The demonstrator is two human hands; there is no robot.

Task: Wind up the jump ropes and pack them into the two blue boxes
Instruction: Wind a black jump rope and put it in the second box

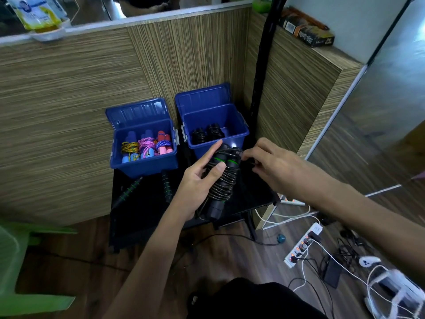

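My left hand (200, 178) grips a black jump rope (224, 180) with green rings, its cord wound round the paired handles. My right hand (268, 164) pinches the cord near the handle tops, just in front of the right blue box (232, 143), which holds two wound black ropes (207, 134). The left blue box (142, 164) is packed with several colourful wound ropes (147, 146). Both lids stand open. Another black rope with green-ringed handles (165, 185) lies loose on the black table (253, 192) in front of the left box.
A wood-grain partition rises behind the boxes, with a black pole (262, 77) at the right box's corner. A power strip (301, 247) and tangled cables lie on the floor at right. A green plastic chair (20, 268) sits at lower left.
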